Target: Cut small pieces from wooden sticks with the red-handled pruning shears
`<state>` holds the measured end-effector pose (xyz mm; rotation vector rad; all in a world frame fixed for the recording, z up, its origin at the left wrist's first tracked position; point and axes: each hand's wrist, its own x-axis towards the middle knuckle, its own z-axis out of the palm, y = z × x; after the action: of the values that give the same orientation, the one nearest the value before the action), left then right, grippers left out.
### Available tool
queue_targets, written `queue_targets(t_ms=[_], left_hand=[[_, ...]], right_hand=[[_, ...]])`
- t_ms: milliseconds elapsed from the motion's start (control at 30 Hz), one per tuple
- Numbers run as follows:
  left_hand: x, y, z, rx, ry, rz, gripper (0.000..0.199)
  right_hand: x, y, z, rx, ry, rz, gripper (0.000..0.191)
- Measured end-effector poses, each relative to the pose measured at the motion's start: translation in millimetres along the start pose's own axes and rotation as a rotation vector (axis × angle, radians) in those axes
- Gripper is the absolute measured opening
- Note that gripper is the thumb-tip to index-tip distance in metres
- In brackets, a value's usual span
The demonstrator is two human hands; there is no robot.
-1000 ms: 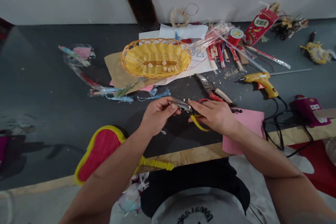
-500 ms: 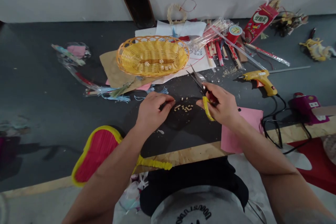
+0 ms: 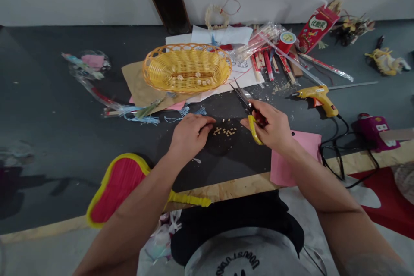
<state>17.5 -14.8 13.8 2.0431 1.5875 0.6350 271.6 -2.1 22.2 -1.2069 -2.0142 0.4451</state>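
Note:
My right hand is closed around the yellow handles of a pair of scissors, whose blades point up and away, slightly apart. Several small pale wooden pieces lie scattered on the dark tabletop between my hands. Just left of them, my left hand has its thumb and fingers pinched together; whatever is between the tips is hidden or too small to name. Beyond my hands stands a yellow woven basket with a few small pale clusters in it.
A yellow glue gun with a black cord lies at right, near pink paper and a purple box. A red and yellow fan is at lower left. Wrapped sticks, a thread spool and a drink carton crowd the back.
The whole view has shifted slightly to the left. My left hand's fingertips lie a little closer to the small wooden pieces. The scissors stay in my right hand.

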Motion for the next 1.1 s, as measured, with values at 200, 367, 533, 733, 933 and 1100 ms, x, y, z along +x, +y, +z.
queue_targets(t_ms=[200,367,533,733,933,1100], left_hand=[[-2,4,4.9,0.020,0.052,0.045,0.023],[2,14,14.0,0.168,0.048,0.158,0.024],[17,22,23.6,0.261,0.008,0.170,0.023],[33,25,31.8,0.329,-0.042,0.170,0.024],[34,28,24.3,0.165,-0.015,0.085,0.016],[22,26,6.0,-0.372,0.092,-0.154,0.015]], right_hand=[[1,5,1,-0.039,-0.007,0.036,0.042],[3,3,1,-0.015,-0.027,0.020,0.041],[2,5,2,-0.008,-0.036,-0.003,0.038],[2,7,5,-0.026,-0.067,-0.017,0.039],[2,6,5,-0.061,-0.058,0.010,0.036],[7,4,-6,-0.158,-0.027,0.045,0.039]])
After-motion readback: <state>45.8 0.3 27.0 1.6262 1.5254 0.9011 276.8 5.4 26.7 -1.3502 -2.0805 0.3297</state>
